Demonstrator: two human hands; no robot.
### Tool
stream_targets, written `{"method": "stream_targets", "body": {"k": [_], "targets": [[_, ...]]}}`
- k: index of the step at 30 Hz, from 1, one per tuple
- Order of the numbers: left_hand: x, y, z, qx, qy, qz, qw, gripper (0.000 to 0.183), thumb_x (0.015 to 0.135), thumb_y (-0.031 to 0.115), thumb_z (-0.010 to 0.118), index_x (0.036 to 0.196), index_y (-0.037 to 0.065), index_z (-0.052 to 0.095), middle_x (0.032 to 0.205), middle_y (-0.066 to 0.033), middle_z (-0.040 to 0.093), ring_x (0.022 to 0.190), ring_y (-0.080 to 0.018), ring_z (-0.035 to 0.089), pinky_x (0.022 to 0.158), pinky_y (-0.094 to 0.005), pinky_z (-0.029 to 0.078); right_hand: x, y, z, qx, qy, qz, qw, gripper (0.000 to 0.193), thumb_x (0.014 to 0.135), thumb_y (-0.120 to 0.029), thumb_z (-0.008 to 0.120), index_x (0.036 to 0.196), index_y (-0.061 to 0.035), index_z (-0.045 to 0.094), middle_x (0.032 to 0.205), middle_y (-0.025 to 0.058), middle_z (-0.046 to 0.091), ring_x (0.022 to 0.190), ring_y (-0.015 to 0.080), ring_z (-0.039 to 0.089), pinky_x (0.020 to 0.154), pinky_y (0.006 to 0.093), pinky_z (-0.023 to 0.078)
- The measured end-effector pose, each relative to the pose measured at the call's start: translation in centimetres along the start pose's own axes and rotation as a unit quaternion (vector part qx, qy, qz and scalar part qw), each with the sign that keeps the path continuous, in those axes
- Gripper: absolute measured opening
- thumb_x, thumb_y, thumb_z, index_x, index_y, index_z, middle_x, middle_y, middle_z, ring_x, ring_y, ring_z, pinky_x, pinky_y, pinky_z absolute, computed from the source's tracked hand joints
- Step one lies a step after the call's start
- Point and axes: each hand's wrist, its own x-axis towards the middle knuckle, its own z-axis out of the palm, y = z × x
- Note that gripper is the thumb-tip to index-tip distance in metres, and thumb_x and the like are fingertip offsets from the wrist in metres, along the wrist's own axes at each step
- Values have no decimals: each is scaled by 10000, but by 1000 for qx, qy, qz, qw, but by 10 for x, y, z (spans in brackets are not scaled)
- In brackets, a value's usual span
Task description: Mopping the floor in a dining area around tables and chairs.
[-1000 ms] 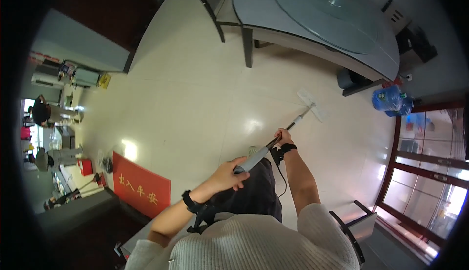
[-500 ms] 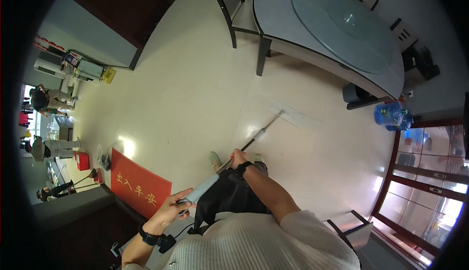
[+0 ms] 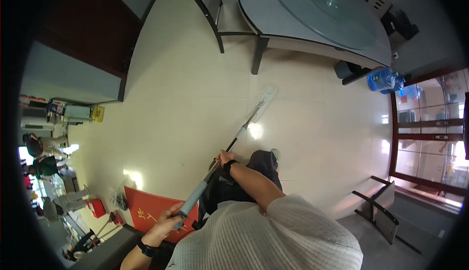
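A flat mop slants across the floor in front of me, its pale rectangular head lying on the cream tiles. Around the thick grey grip at the handle's upper end, my left hand is closed. Farther down the pole, close to my knees, my right hand wraps the metal shaft. Both wrists wear dark bands.
A table with a glass turntable stands ahead, a chair at its left. Blue water bottles and a glass-door cabinet are at right. Behind my left hand lies a red mat. Other people stand far left.
The mop head has swung left and turned, now pointing away from me. Both hands moved with the pole, the right one slightly left, the left one lower. My view has shifted too.
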Motion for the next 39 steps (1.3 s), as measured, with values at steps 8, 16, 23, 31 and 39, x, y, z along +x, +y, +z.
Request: {"method": "stream_targets", "body": {"k": [8, 16, 23, 31, 39], "targets": [[33, 42, -54, 346, 53, 166, 922, 476, 674, 33, 584, 1124, 37, 431, 722, -47, 542, 585, -76, 493, 497, -203, 400, -1, 1, 59, -5, -19, -4, 1000, 196, 753, -69, 441, 571, 1, 437, 509, 112, 472, 428, 196, 484, 397, 301, 431], [82, 102, -33, 389, 70, 180, 901, 498, 652, 106, 631, 1112, 52, 448, 648, -73, 530, 552, -106, 480, 515, -238, 405, 37, -83, 65, -23, 93, 37, 995, 200, 750, -69, 451, 596, 50, 405, 480, 112, 437, 379, 197, 448, 345, 325, 397], [172, 191, 63, 433, 27, 183, 882, 506, 653, 152, 622, 1122, 88, 442, 641, -136, 532, 544, -155, 508, 523, -261, 415, 126, -206, 16, -21, 180, -20, 983, 221, 749, -96, 479, 575, 27, 421, 478, 98, 442, 367, 196, 452, 336, 320, 386], [248, 240, 136, 447, 6, 251, 859, 491, 671, 159, 601, 1118, 53, 428, 822, -208, 555, 725, -304, 566, 619, -328, 445, 194, -313, -33, 0, 207, -25, 978, 186, 701, -51, 491, 538, 21, 435, 454, 88, 431, 362, 186, 424, 345, 314, 364], [221, 196, 54, 468, 11, 246, 849, 496, 662, 165, 597, 1124, 98, 431, 793, -209, 554, 701, -335, 557, 623, -346, 443, 151, -233, 11, -16, 233, -8, 972, 167, 718, -68, 497, 592, 23, 435, 485, 106, 468, 358, 203, 455, 342, 317, 381]]}}
